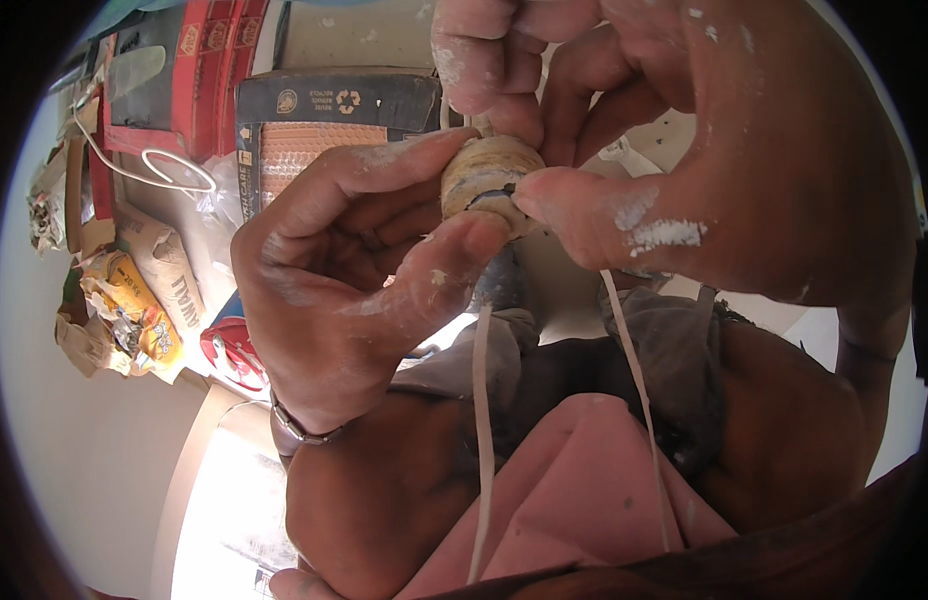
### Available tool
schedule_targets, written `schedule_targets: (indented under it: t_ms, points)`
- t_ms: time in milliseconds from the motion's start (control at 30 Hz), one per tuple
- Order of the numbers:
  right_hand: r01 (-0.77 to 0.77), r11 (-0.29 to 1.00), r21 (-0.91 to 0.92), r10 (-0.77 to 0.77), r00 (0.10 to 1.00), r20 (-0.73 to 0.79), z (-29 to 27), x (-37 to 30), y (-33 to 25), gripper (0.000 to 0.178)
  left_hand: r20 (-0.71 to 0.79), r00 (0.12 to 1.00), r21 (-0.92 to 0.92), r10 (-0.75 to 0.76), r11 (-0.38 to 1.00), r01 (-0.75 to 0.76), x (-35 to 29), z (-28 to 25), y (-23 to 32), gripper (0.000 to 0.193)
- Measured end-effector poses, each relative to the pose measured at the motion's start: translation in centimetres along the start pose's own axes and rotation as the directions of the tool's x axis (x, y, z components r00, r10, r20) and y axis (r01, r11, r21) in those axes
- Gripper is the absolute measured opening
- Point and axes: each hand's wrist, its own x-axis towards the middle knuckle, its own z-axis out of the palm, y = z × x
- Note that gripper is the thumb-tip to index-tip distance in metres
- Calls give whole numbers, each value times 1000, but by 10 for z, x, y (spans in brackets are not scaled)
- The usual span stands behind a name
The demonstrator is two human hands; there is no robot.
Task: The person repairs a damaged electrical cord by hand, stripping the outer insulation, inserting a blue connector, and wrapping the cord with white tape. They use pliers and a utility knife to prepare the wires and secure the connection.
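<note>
A small round cream-coloured piece with ridged sides and a dark, cracked-looking gap in its near face is held up between my hands. It resembles a little roll, but its exact kind does not show. My left hand, dusted with white, grips it from the left between thumb and fingers. From the right, my right hand presses its thumb against the edge by the dark gap, its fingers curled behind. White smears mark this hand too. The far side of the piece is hidden by fingers.
Beyond my hands lies a black cardboard box holding an orange-brown patterned panel. Red boxes, a white cable, a brown paper sack and a yellow bag stand left. White cords hang before my knees and pink cloth.
</note>
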Motion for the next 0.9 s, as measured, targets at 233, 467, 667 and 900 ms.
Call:
schedule_targets:
  t_ms: [233,467,667,900]
  points:
    - [38,995,-95,-46,995,-90,25,-20,-8,44,-59,998,-47,-5,999,2,-1,7,2,47]
    - [39,997,-69,-52,981,-187,11,-18,3,45,25,1000,-152,15,988,-11,20,-1,-2,44]
    - [181,983,-18,-172,898,-404,13,-11,18,45,173,984,-185,31,983,1,34,-5,16,51]
    - [363,929,-77,-344,764,-546,23,11,36,45,120,993,-393,15,919,34,24,13,12,61]
